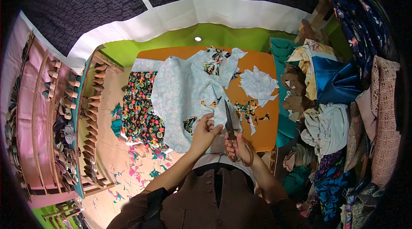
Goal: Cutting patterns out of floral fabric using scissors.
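My right hand [238,145] grips a pair of scissors [230,121] by the brown handles. Their dark blades point away from me over the pale fabric. Just left of them, my left hand [207,132] pinches the near edge of the light blue patterned fabric [171,100], its thumb and fingers drawn together. Small parts of the fabric's dark, colourful floral side show near my fingers. A cut floral scrap [246,108] lies to the right of the blades. Farther back right sits a pile of pale cut pieces [258,83].
An orange table [260,138] bears the fabric; a black floral length [141,108] hangs over its left side. Racks of shoe forms [91,128] stand left. Colourful scraps [137,166] litter the floor. Heaped cloth [328,128] crowds the right, beside teal material [284,100].
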Action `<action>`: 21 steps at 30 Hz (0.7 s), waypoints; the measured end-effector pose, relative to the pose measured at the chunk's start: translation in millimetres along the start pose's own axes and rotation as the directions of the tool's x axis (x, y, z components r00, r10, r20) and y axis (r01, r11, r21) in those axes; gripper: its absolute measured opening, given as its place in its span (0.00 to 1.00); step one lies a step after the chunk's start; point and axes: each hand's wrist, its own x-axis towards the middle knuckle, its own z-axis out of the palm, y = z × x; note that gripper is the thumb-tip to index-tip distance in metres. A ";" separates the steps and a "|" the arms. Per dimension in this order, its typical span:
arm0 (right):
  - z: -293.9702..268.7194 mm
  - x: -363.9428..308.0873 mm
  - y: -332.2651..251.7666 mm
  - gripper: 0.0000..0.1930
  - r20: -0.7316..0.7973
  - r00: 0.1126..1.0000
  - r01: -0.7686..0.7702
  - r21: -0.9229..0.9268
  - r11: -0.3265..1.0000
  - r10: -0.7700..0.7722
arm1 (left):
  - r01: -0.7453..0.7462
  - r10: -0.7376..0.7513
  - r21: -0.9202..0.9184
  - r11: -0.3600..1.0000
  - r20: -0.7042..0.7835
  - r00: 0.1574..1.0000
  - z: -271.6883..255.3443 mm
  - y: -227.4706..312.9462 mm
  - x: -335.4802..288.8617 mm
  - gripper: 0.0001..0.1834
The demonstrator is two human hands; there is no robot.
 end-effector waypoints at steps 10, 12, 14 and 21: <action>-10.4 4.5 2.0 0.28 -0.044 0.998 0.034 -0.210 0.977 -0.044 | 0.216 -0.195 -0.188 0.958 0.126 0.973 -4.9 -6.7 8.0 0.09; -13.4 5.2 3.8 0.27 -0.044 0.997 0.042 -0.294 0.955 -0.057 | 0.185 -0.167 -0.210 0.960 0.102 0.981 -1.8 -3.8 6.2 0.04; -14.6 3.9 2.4 0.26 0.002 0.988 0.142 -0.410 0.901 -0.155 | 0.107 -0.105 -0.222 0.969 0.019 0.994 3.5 -0.5 5.3 0.06; -17.8 1.8 1.1 0.26 -0.043 0.996 0.058 -0.411 0.910 -0.083 | 0.008 -0.008 -0.010 1.000 0.034 0.999 0.4 -9.7 9.9 0.09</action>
